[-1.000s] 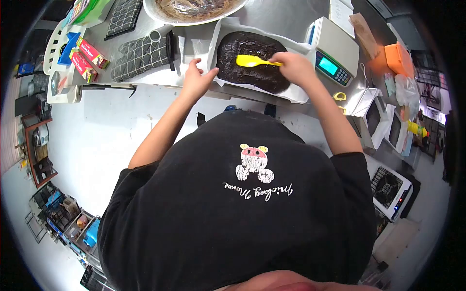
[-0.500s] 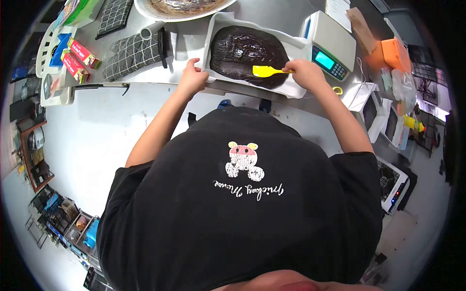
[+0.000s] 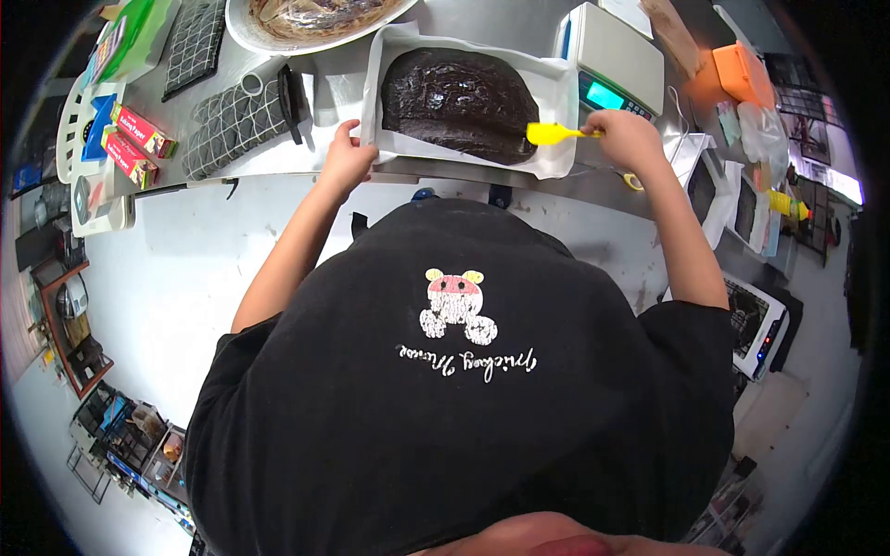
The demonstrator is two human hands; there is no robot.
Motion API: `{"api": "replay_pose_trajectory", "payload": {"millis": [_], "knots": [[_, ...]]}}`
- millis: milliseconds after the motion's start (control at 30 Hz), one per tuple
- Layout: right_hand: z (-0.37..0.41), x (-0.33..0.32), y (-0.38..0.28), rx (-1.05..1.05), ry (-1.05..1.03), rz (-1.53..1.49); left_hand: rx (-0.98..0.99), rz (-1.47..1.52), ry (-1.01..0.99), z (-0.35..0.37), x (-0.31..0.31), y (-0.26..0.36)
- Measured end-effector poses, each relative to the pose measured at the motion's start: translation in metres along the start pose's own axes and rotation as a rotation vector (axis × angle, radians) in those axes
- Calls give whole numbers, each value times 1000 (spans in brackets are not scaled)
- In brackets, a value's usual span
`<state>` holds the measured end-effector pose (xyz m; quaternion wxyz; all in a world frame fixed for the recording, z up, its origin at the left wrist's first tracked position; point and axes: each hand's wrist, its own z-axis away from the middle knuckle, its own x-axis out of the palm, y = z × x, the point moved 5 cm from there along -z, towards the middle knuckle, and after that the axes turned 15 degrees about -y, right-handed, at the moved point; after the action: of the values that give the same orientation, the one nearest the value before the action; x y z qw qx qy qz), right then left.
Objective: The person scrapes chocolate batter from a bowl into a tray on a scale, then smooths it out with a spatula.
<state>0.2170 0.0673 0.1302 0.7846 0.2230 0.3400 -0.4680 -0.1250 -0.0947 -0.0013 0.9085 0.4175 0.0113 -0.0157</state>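
Note:
Dark, glossy batter (image 3: 459,102) lies in a shallow tray lined with white baking paper (image 3: 374,79). In my right hand (image 3: 630,139), closed around its handle, is a yellow spatula (image 3: 552,133). Its blade is at the right edge of the batter, over the paper. My left hand (image 3: 347,162) is at the tray's near left corner, with thumb and fingers closed at the paper-lined edge and one finger raised. The batter is spread unevenly, with a ridged surface and bare paper showing around it.
Left of the tray lie a checked oven mitt (image 3: 236,125) and two baking paper boxes (image 3: 130,157). A large bowl (image 3: 320,42) smeared with brown batter stands behind. To the right are a digital scale (image 3: 616,60) and an orange container (image 3: 743,76).
My right hand has moved right with the spatula, from over the batter to its right edge. The view has shifted slightly; my left hand stays at the tray's corner.

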Motion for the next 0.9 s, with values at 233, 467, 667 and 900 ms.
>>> {"api": "replay_pose_trajectory", "payload": {"millis": [233, 467, 667, 900], "knots": [[-44, 4, -37, -99, 118, -145, 715, -1140, 478, 64, 30, 80], [-46, 26, -32, -86, 62, -147, 570, -1488, 70, 33, 59, 55], [-15, 40, 3, -2, -36, -58, 662, -1450, 153, 31, 55, 48], [12, 9, 10, 41, -4, 76, 603, -1466, 134, 33, 55, 52]]}}
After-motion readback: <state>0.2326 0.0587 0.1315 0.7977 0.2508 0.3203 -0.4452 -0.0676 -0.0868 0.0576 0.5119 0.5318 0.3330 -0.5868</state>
